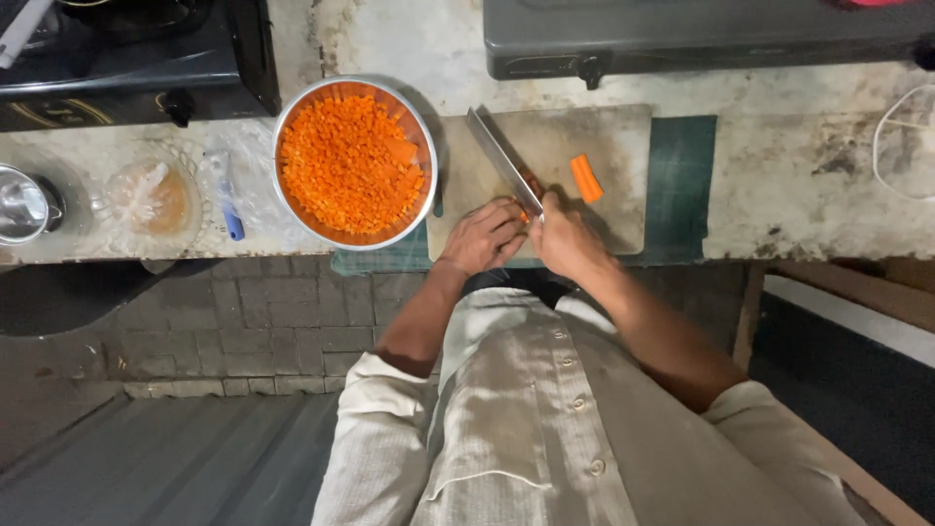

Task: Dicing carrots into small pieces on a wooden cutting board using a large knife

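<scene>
My right hand [563, 237] grips the handle of a large knife [502, 159] whose blade slants up and left over a worn cutting board [623, 136]. My left hand [484, 236] rests on the board's near edge, fingers curled over a carrot piece that is mostly hidden beside the blade. A short carrot chunk [585, 177] lies loose on the board to the right of the knife. A round metal bowl [426, 146] full of diced carrot [349, 161] stands just left of the board.
A dark stove [127, 68] sits at the back left and a grey burner unit [701, 39] at the back right. A blue-handled peeler [228, 195], a clear glass bowl [154, 198] and a metal pot [21, 205] stand on the left counter. A green cloth [682, 175] lies under the board.
</scene>
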